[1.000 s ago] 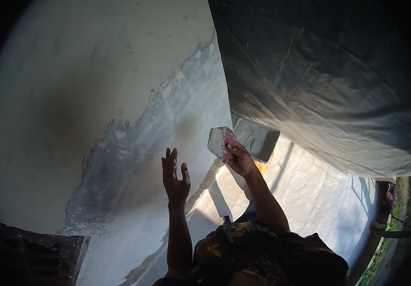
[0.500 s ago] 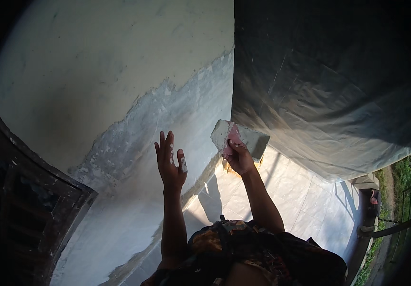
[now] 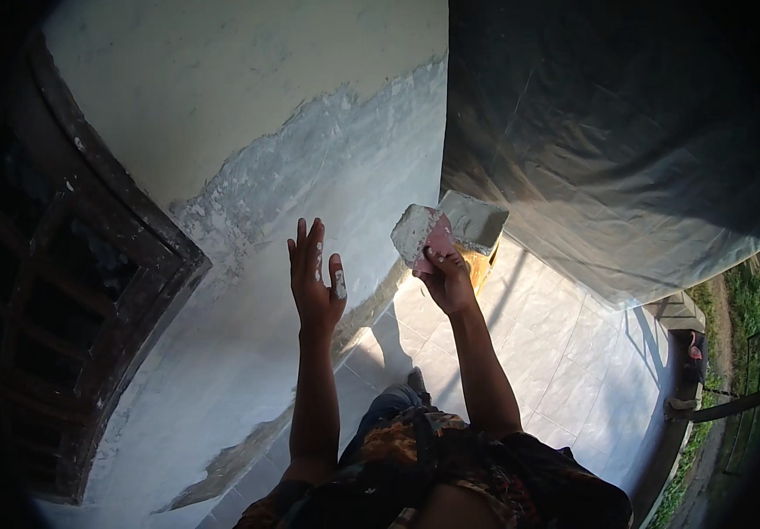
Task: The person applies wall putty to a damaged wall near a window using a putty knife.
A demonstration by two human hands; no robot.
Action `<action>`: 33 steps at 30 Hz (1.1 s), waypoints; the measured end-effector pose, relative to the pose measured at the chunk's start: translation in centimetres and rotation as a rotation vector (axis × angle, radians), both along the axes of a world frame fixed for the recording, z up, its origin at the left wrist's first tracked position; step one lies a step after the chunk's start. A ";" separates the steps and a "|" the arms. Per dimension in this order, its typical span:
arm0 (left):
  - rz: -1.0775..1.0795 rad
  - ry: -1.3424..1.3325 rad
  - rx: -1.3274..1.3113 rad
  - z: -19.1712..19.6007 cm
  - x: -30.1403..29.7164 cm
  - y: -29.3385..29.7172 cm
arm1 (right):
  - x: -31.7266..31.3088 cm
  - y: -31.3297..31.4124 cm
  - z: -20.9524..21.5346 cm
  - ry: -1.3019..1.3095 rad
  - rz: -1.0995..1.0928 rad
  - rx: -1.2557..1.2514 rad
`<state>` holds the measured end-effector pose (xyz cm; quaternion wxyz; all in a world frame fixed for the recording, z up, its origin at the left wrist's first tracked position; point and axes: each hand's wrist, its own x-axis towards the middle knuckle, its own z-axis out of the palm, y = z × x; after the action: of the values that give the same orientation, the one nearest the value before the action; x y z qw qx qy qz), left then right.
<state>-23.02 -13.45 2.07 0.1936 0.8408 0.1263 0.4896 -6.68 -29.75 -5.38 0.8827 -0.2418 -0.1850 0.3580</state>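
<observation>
The left hand (image 3: 314, 295) is raised with fingers straight and thumb stood wide, holding nothing; pale smears on the thumb and a finger could make a later grip slippery. At three o'clock from it, the right hand (image 3: 451, 284) pinches a pink putty spreader (image 3: 440, 236) narrowly between thumb and fingers. A thick patch of grey-white filler (image 3: 413, 229) covers its end toward eleven o'clock — a careless tilt could let that slide off. Just beyond, at one o'clock from the right hand, a square filler tray (image 3: 499, 226) sits on a yellow-orange support (image 3: 479, 267). The spreader overlaps it in view; whether they touch I cannot tell. A knock from the spreader or wrist could shift the tray, as it seems merely set on top. At eleven o'clock from the right hand, the wall (image 3: 336, 159) has a ragged coating edge that might snag the blade. Lower, near half past six, a shoe (image 3: 416, 381) stands on the tiled floor (image 3: 539, 353) — fallen filler could turn those tiles slick underfoot.
</observation>
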 end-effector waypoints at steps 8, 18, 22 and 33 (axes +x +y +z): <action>-0.025 0.069 -0.002 -0.7 -8.6 -0.5 | -10.7 -2.1 -1.0 -0.034 -0.068 -0.097; -0.040 0.012 0.075 1.8 -17.1 7.3 | -17.4 5.5 3.0 -0.038 -0.167 0.034; -0.064 0.006 0.175 3.4 -20.1 11.7 | -19.5 9.4 3.7 -0.147 -0.144 0.055; -0.136 -0.002 0.301 5.8 -19.9 20.8 | -23.0 20.3 6.3 -0.478 -0.447 -0.121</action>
<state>-42.93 7.31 7.92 0.0983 0.8663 -0.0056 0.4897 -29.73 -9.43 0.87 0.8551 -0.4055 -0.3076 0.0991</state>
